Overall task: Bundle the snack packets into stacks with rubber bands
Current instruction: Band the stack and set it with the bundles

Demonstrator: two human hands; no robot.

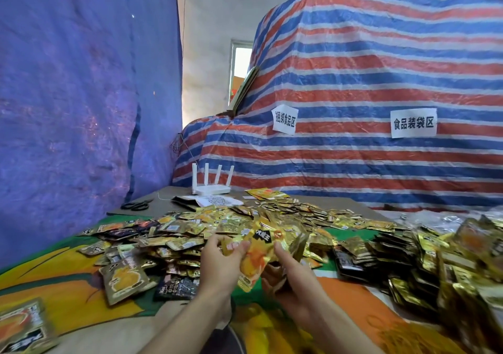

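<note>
Status: judged roughly mid-task, with a lot left.

- A handful of gold packets is held between both hands, just above the near edge of the cloth.
- Left hand: curled on the handful's left side, thumb on top.
- Right hand: closed on the right side and underside, index finger laid along the front packet. The finger layout beneath is blurred.
- No band is seen on the handful. The step is therefore judged to be gathering and squaring, with banding not yet begun.
- A loose pile is spread over the cloth just beyond the hands, reaching back toward the router. Much of the stock appears unsorted.
- Stacks are packed face to face at the right. These are probably finished bundles, but bands on them cannot be resolved.
- Scissors and a printed sheet are at the far edge, well apart from the work.

Left to do:
- The handful is to be squared, banded and set with the stacks.
- The pile is then to be worked down the same way.
- No band supply can be located with certainty in this view.
</note>
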